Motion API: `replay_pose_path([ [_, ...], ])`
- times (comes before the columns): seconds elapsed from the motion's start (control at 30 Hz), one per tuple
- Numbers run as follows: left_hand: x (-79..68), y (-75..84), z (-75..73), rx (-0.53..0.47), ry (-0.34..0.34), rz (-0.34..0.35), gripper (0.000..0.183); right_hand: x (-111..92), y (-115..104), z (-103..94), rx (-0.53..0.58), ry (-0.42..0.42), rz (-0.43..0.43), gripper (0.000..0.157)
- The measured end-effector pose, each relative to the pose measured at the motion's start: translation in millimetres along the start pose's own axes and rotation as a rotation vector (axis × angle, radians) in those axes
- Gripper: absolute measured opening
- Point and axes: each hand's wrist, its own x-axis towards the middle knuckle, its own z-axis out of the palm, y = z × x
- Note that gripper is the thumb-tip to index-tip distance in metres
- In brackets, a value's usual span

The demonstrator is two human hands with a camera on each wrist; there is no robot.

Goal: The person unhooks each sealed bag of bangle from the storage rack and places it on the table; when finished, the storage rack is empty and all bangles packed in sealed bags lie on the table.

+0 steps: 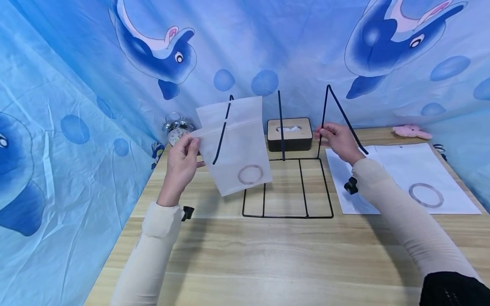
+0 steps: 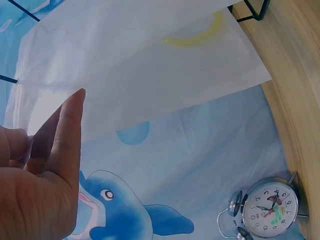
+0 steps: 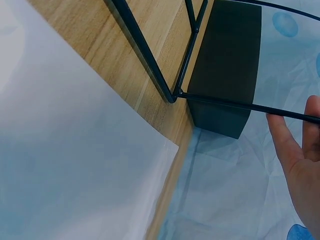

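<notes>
The left hand (image 1: 183, 163) grips the left edge of a translucent white flat bag (image 1: 249, 144), thumb in front and fingers behind. The bag, printed with a reddish-brown ring near its lower right corner, stands tilted to the right of these fingers. A sloping arm of a black metal wire rack (image 1: 307, 217) shows against the bag's upper part, its free end in front of the bag's face, just right of the left fingertips. From the left wrist, a yellow arc is noted on the white material beyond the fingers.

The right hand (image 1: 340, 140) pinches the rack's right upright between thumb and fingers. Another sloping arm runs from that upright's top, above the fingers, down to near the wrist. The rack's rectangular base lies below and between both hands on a pale wood-grain table (image 1: 268, 259).

Left of the right fingers sits a black tissue box with a wood-coloured top (image 1: 289, 142). Below and right of them lies flat white sheet material (image 1: 394, 165) bearing a greyish ring; farther right, a small pink plush toy (image 1: 411, 131). Just behind the left fingers stands a silver twin-bell alarm clock (image 1: 177, 134). A blue dolphin-print curtain (image 1: 237, 38) hangs beyond both hands.
</notes>
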Motion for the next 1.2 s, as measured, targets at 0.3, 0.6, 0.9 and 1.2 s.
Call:
replay_pose_path([
  [0.3, -14.8, 0.4, -4.3, 0.007, 0.011, 0.023, 0.037, 0.6, -0.8, 0.3, -0.009, -0.014, 0.026, 0.033],
  [0.6, -26.0, 0.8, -8.0, -0.021, -0.012, 0.061, 0.037, 2.2, 1.0, -1.2, -0.021, -0.006, 0.018, 0.034],
  [0.9, -43.5, 0.6, -9.4, -0.075, -0.027, 0.011, 0.036, 1.9, -2.1, -3.2, -0.013, -0.015, 0.015, 0.035],
  [1.2, -52.4, 1.3, -13.2, -0.089, -0.021, 0.005, 0.034, 2.3, 1.4, -3.1, -0.001, -0.012, 0.018, 0.033],
])
